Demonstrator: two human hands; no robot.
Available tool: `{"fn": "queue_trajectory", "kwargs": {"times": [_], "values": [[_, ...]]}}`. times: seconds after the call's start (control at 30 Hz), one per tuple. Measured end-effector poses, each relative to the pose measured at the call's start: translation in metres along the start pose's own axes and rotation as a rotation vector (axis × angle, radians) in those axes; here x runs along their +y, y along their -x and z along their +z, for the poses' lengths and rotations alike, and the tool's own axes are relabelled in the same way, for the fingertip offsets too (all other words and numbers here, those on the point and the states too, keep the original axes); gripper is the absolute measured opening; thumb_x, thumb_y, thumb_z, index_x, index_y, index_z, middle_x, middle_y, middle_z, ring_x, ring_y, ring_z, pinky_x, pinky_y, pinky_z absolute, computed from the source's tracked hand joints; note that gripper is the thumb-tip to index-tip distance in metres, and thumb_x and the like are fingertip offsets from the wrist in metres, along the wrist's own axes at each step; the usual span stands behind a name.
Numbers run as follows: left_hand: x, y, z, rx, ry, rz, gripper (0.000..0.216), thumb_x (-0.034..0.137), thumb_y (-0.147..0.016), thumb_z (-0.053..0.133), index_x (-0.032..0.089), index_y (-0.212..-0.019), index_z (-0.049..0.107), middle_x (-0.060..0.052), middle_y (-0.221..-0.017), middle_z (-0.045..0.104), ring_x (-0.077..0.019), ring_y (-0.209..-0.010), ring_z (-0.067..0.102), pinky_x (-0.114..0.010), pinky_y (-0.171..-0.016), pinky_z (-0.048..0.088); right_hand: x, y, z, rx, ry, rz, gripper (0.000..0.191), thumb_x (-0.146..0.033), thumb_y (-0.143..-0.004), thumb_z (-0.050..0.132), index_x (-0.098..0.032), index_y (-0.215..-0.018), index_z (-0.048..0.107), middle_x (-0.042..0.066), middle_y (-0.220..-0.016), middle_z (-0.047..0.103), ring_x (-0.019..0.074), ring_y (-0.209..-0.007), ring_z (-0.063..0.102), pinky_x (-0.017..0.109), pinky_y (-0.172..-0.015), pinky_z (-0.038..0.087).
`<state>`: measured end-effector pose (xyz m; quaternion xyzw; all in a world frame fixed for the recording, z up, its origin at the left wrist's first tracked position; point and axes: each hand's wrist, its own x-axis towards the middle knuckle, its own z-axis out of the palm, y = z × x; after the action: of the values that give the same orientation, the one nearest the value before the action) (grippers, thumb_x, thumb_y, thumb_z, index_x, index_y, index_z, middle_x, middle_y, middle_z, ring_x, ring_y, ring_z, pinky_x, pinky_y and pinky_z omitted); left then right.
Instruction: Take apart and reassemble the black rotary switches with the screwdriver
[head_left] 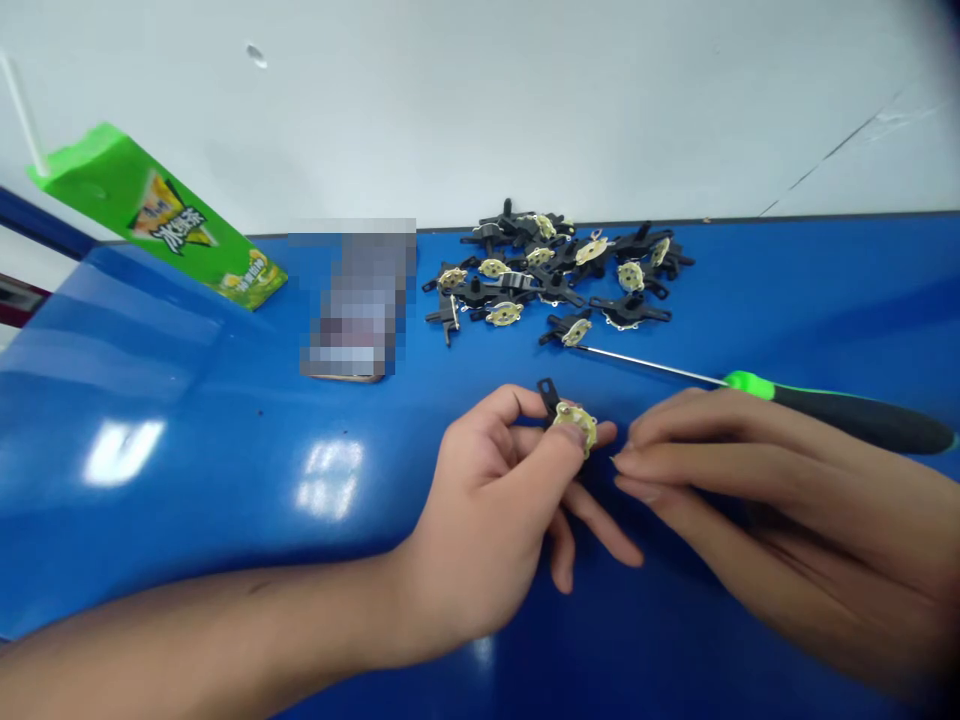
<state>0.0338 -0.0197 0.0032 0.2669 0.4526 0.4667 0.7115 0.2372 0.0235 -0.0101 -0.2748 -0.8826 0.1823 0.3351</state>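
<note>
Between the thumb and fingers of my left hand (pixel 499 490) is a small black plastic part with a round yellowish disc (pixel 586 424) on its face. The thumb covers some of the disc, and a black slotted tab sticks up above it. Just to the right, my right hand (pixel 720 470) is closed in a pinch, its fingertips close to the part but apart from it. Something tiny may be between those fingertips; I cannot make it out. Behind the right hand lies a screwdriver (pixel 847 412) with a black and green handle, its thin shaft pointing left.
Several similar black parts with yellowish discs (pixel 504 315) are piled at the back of the blue table (pixel 225 500), against a white wall (pixel 450 100). Left of them lies a blurred-out phone-like object (pixel 356 310). A green drink carton (pixel 165 220) with a straw stands further left.
</note>
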Motion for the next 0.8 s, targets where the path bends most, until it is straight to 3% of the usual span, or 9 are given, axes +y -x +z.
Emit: {"fn": "queue_trajectory", "kwargs": {"times": [0.3, 0.43, 0.6, 0.7, 0.8], "values": [[-0.004, -0.002, 0.0, -0.05, 0.002, 0.014, 0.024, 0.034, -0.102, 0.074, 0.023, -0.097, 0.053, 0.004, -0.065, 0.071, -0.0213, -0.055, 0.08, -0.016, -0.036, 0.047, -0.001, -0.008, 0.007, -0.01, 0.015, -0.005, 0.015, -0.023, -0.115, 0.06, -0.029, -0.114, 0.074, 0.003, -0.105, 0.079, 0.0188, -0.088, 0.079, 0.03, -0.08, 0.069], [-0.004, -0.002, 0.0, -0.036, -0.037, 0.001, 0.025, 0.038, -0.104, 0.073, 0.023, -0.098, 0.054, 0.003, -0.062, 0.073, -0.0164, -0.047, 0.072, -0.015, -0.037, 0.045, -0.004, -0.006, 0.003, -0.019, 0.113, -0.058, 0.019, -0.014, -0.111, 0.063, -0.027, -0.114, 0.076, 0.003, -0.106, 0.081, 0.021, -0.095, 0.081, 0.033, -0.089, 0.069], [-0.006, 0.001, -0.001, -0.049, -0.065, -0.004, 0.026, 0.04, -0.105, 0.073, 0.023, -0.099, 0.055, 0.001, -0.062, 0.075, -0.0102, -0.04, 0.058, -0.015, -0.038, 0.044, -0.003, 0.008, 0.001, -0.059, 0.213, -0.24, 0.033, -0.006, -0.111, 0.053, -0.02, -0.126, 0.079, 0.01, -0.119, 0.082, 0.0251, -0.11, 0.08, 0.04, -0.1, 0.067], [-0.006, 0.001, -0.001, -0.051, -0.083, -0.015, 0.023, 0.04, -0.107, 0.068, 0.023, -0.098, 0.055, 0.001, -0.061, 0.075, -0.0098, -0.04, 0.054, -0.016, -0.038, 0.043, -0.003, 0.01, 0.003, -0.098, 0.212, -0.161, 0.03, -0.012, -0.113, 0.056, -0.025, -0.123, 0.081, 0.007, -0.113, 0.083, 0.0229, -0.097, 0.08, 0.038, -0.091, 0.069], [-0.005, 0.001, 0.0, -0.036, -0.108, -0.027, 0.022, 0.039, -0.107, 0.068, 0.023, -0.098, 0.056, 0.001, -0.061, 0.075, -0.0096, -0.04, 0.053, -0.016, -0.038, 0.042, -0.003, 0.012, 0.007, -0.058, 0.233, -0.056, 0.021, -0.018, -0.111, 0.065, -0.029, -0.119, 0.082, 0.004, -0.111, 0.083, 0.0224, -0.097, 0.081, 0.037, -0.093, 0.069]]}}
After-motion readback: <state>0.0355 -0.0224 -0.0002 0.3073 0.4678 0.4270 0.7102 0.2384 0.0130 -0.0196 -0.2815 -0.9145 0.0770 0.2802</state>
